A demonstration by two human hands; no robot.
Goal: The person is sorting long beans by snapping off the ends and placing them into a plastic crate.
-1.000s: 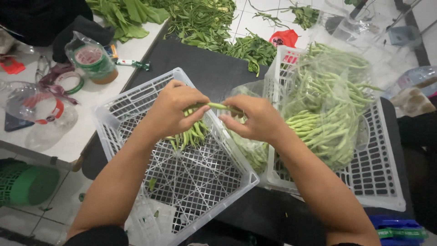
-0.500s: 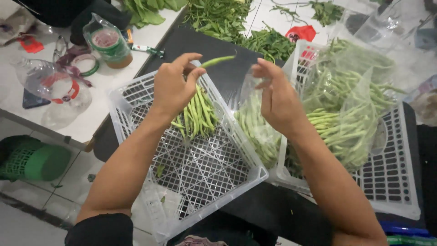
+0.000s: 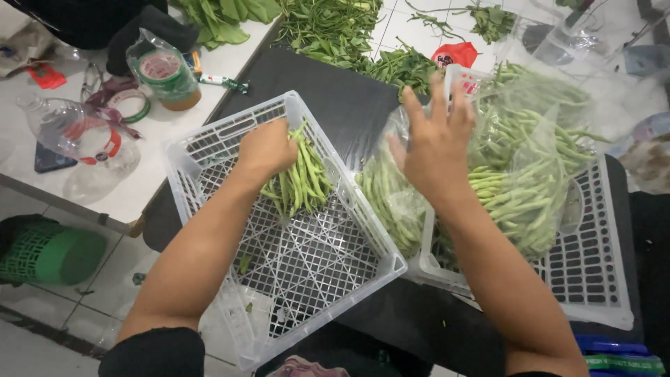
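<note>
My left hand (image 3: pixel 269 152) rests inside a white plastic crate (image 3: pixel 209 136), fingers curled on a small bundle of green beans (image 3: pixel 301 178) lying on the crate's grid floor. My right hand (image 3: pixel 436 143) is raised with fingers spread, palm against a clear plastic bag (image 3: pixel 530 160) stuffed with many more green beans. That bag sits in a second white crate (image 3: pixel 593 279) to the right.
A black table top (image 3: pixel 335 91) carries both crates. Loose leafy greens (image 3: pixel 335 28) lie at the back. To the left, a white surface holds a clear plastic bottle (image 3: pixel 77 136), tape rolls (image 3: pixel 129 105) and a bagged cup (image 3: pixel 164 73). A green basket (image 3: pixel 45 251) sits on the floor.
My left hand came down from the crate's far rim onto the bean bundle in the crate. My right hand opened and lifted against the bag.
</note>
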